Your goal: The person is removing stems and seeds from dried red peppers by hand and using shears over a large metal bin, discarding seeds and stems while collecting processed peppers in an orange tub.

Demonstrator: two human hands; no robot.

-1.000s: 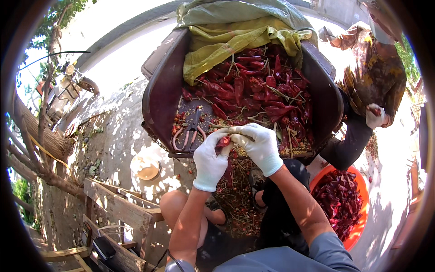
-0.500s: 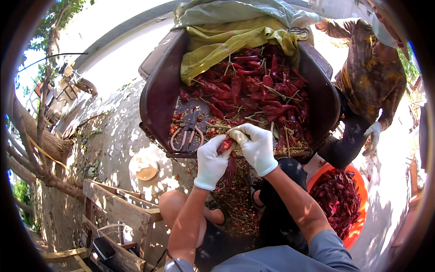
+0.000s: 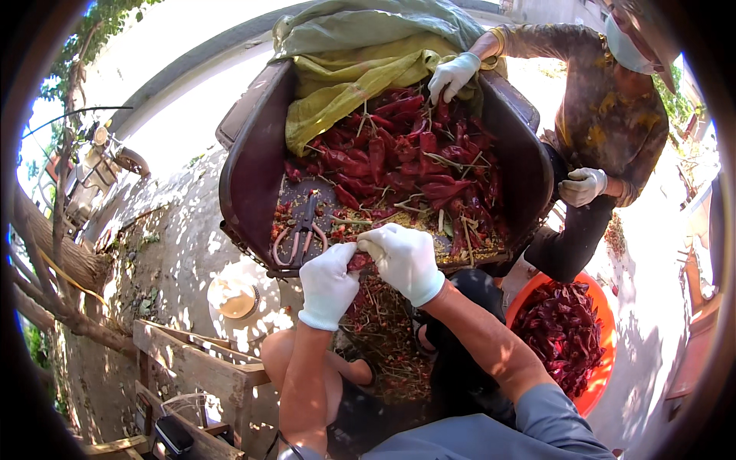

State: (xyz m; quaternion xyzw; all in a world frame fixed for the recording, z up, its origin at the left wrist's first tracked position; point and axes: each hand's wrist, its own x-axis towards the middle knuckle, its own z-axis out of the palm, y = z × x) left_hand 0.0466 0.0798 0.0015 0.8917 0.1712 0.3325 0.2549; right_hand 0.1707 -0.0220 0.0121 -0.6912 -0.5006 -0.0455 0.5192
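Note:
White gloves cover both my hands, which meet just past the near edge of a dark red cart bed (image 3: 257,165). A dried red chili pepper (image 3: 359,262) is between them. My left hand (image 3: 328,285) grips it, fingers closed. My right hand (image 3: 404,261) pinches at its upper end; its fingertips are partly hidden. Beyond them lies a heap of red chili peppers (image 3: 383,157) with pale stems. Scissors (image 3: 305,230) with copper-coloured handles rest on the cart bed, left of the heap.
A person's gloved hand (image 3: 454,75) reaches into the heap at the far right; the other gloved hand (image 3: 583,186) is by their knee. Yellow cloth (image 3: 345,77) covers the heap's back. An orange tub (image 3: 607,349) of peppers stands right. A wooden frame (image 3: 188,356) stands left.
The co-worker's far hand has gone from the cloth down onto the peppers, and their other hand has risen to the knee. My hands stay together on the pepper, which now shows less.

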